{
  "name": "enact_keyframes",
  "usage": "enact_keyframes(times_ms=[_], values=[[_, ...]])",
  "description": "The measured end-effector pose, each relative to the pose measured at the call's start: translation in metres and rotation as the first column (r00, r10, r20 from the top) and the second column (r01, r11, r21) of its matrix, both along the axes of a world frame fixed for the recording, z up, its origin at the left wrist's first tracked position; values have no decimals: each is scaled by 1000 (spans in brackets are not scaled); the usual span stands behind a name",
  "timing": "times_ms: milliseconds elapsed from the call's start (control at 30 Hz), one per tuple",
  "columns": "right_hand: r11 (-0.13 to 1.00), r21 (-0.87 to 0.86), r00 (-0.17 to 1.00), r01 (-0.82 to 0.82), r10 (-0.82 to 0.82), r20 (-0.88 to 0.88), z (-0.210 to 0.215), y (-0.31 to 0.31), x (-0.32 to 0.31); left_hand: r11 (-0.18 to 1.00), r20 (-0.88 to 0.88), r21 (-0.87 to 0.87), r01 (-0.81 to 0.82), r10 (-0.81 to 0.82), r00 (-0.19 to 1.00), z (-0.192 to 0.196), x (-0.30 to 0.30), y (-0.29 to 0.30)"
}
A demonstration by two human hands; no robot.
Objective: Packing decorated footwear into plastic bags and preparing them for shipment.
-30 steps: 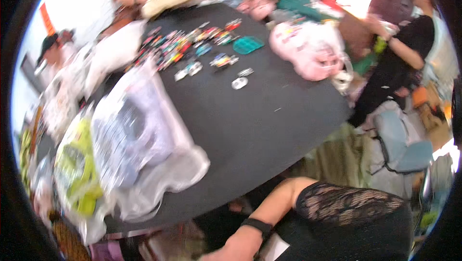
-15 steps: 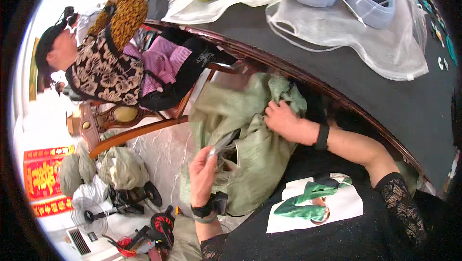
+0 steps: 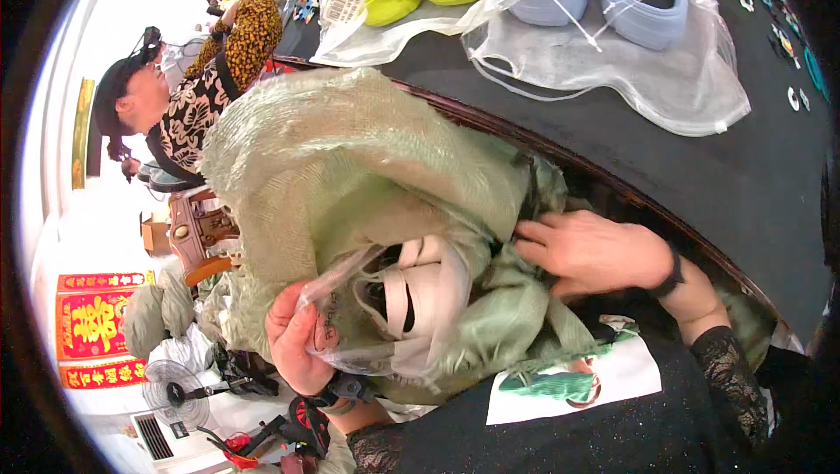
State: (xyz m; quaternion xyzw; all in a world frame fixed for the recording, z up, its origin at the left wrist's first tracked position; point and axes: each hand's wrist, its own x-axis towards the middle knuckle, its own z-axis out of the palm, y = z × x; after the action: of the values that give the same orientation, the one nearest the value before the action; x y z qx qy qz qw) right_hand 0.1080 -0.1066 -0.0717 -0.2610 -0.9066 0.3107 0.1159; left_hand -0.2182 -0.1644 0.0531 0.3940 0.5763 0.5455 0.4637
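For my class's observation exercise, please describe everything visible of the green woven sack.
The sack is pale green, woven and synthetic-looking, limp and creased. Its mouth gapes around a clear bag holding pale footwear. It sits beside the table edge, before the person's black top. The right grip is at its bunched rim; whether every finger touches is unclear.

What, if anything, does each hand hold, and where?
Left hand: a clear plastic bag, by its edge. Right hand: touching the green sack; grip cannot be told.
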Motion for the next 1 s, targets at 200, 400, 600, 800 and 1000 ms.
enact_keyframes(times_ms=[200, 400, 600, 800, 1000], values=[[853, -32, 717, 520, -456, -528, 21, 6, -17, 938, -377, 108, 328, -267, 887, 3, 3, -6], [868, -483, 611, 114, -444, -655, -23, 40, -39, 701, -328, -36, 712, -682, 654, 34, -3, 6], [878, 62, 870, 474, -478, 118, -132, 67, -82, 470, -222, 563, 680, -706, 672, 31, -21, 1], [943, 142, 950, 301, -283, -135, -133, 22, -69, 625, 28, 501, 599, -703, 710, 43, -7, 7], [477, -861, 585, -175, -653, -481, 13, -20, -11, 726, 268, 456, 514, -663, 699, 49, 22, 6]])
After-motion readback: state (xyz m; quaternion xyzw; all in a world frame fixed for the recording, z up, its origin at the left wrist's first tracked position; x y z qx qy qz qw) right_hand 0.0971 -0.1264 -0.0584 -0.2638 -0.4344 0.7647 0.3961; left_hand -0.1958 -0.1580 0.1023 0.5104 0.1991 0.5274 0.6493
